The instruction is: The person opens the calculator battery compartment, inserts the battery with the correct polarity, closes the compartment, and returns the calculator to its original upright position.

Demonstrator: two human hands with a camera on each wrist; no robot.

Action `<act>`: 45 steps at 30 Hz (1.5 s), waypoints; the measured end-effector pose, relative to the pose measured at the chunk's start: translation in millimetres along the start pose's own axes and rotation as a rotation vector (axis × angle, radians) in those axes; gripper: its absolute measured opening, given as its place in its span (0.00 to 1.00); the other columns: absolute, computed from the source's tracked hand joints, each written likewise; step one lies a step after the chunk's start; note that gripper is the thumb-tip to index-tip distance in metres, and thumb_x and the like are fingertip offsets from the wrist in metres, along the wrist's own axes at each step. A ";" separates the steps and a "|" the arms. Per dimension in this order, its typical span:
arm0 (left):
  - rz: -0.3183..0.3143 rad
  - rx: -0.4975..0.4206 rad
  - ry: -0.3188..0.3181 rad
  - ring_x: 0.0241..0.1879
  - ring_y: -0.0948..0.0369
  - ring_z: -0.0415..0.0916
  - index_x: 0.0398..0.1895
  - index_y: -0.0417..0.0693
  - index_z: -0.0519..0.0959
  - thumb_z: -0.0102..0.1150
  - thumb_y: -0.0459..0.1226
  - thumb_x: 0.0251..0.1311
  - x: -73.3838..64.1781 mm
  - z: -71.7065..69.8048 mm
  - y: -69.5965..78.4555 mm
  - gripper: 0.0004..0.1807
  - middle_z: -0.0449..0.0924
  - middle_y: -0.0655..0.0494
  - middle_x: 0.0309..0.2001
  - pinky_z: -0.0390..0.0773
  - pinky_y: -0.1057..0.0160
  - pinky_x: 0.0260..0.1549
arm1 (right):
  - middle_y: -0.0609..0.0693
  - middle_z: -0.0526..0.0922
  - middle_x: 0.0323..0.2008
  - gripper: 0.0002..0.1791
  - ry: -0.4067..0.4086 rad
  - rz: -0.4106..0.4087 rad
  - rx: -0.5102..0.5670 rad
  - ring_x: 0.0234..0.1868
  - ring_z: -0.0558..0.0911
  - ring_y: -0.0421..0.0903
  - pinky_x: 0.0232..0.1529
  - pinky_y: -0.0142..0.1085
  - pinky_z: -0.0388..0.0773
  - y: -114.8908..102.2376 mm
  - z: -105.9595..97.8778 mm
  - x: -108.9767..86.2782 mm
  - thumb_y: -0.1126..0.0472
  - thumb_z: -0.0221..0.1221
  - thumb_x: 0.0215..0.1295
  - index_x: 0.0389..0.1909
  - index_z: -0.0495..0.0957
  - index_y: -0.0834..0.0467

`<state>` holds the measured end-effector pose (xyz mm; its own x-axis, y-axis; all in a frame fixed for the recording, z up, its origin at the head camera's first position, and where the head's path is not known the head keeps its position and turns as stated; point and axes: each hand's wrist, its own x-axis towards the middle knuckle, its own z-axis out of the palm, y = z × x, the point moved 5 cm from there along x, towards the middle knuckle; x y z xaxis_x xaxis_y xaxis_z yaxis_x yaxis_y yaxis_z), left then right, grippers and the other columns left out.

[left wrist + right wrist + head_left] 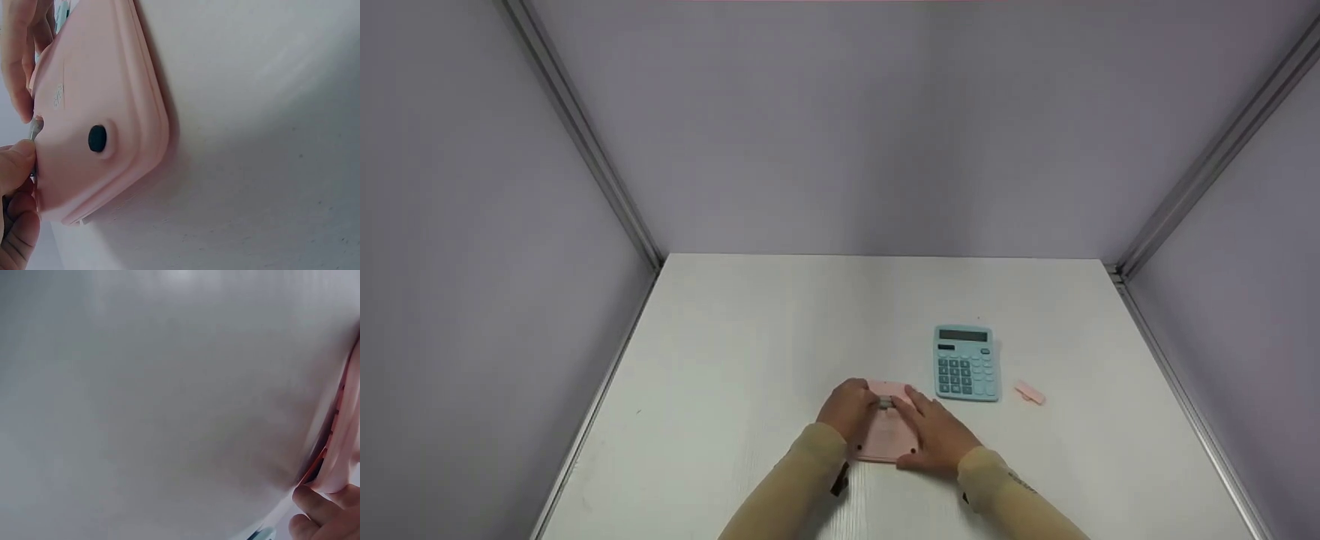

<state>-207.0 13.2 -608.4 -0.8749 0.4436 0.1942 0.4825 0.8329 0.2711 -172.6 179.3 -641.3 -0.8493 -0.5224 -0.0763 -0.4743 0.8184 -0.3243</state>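
A pink calculator (886,436) lies face down on the white table in front of me, its back showing dark round feet. Near its far end, a small grey battery (885,403) sits in an uncovered compartment. My left hand (846,409) grips the far left part of the calculator, the thumb pressing at the battery and the other fingers curled by the edge. Along the right side, my right hand (943,437) holds the calculator, thumb at the near edge and a fingertip beside the battery. In the left wrist view, fingertips of both hands meet around the battery (36,127).
A blue calculator (966,364) lies face up just right of the pink one. Farther right is a small pink battery cover (1030,393). Grey panels (885,127) enclose the white table (750,322) at the back and both sides.
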 end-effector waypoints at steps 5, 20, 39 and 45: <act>-0.021 -0.026 -0.004 0.35 0.63 0.79 0.36 0.53 0.88 0.67 0.29 0.53 -1.7 -1.7 0.2 0.10 0.82 0.59 0.31 0.81 0.67 0.38 | 0.50 0.44 0.76 0.57 -0.019 0.009 0.008 0.72 0.57 0.56 0.67 0.53 0.61 0.0 0.0 -2.2 0.28 0.63 0.46 0.76 0.46 0.37; 0.026 0.004 0.120 0.32 0.63 0.75 0.36 0.51 0.86 0.61 0.41 0.63 -13.5 -3.6 -3.0 0.07 0.77 0.58 0.32 0.79 0.66 0.33 | 0.50 0.43 0.77 0.57 -0.044 0.026 0.003 0.73 0.55 0.55 0.67 0.52 0.62 0.9 0.4 -0.5 0.27 0.62 0.47 0.75 0.44 0.35; 0.163 0.235 0.058 0.65 0.53 0.65 0.65 0.56 0.72 0.49 0.54 0.66 -41.0 9.1 -17.1 0.27 0.71 0.55 0.63 0.64 0.42 0.63 | 0.49 0.42 0.77 0.58 -0.044 0.039 -0.015 0.73 0.55 0.55 0.67 0.51 0.61 2.4 4.2 0.8 0.24 0.59 0.45 0.75 0.42 0.33; 0.174 0.189 0.064 0.64 0.53 0.67 0.66 0.54 0.71 0.51 0.52 0.66 -42.5 9.5 -13.9 0.27 0.72 0.55 0.63 0.67 0.46 0.62 | 0.50 0.43 0.76 0.57 -0.044 0.027 -0.009 0.73 0.55 0.56 0.67 0.52 0.61 1.5 3.4 0.8 0.25 0.60 0.46 0.75 0.43 0.34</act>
<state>-177.0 -14.1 -629.4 -0.7718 0.5691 0.2834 0.6042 0.7954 0.0483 -173.2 179.4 -645.0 -0.8510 -0.5098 -0.1263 -0.4533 0.8344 -0.3135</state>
